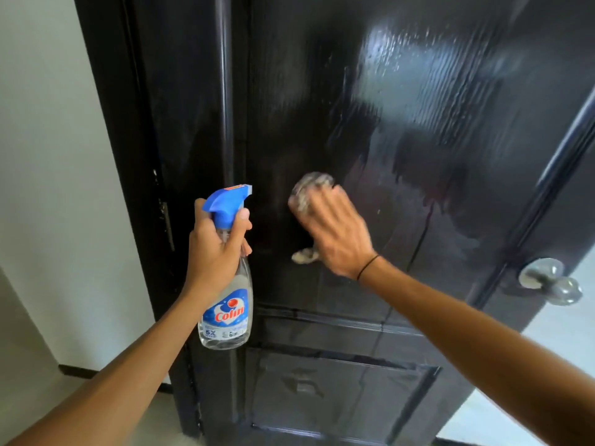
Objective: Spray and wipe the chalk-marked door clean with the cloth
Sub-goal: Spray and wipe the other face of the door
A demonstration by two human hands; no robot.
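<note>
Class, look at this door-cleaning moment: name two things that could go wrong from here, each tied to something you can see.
1. Liquid runs down the wet door beside the cloth; drips may streak the lower panels.
2. The left hand holds the spray bottle by its neck with the nozzle facing the door; a stray squeeze might re-wet wiped areas.

The dark door (402, 130) bears wet streaks, with a cloth (309, 191) pressed against its panel.
</note>
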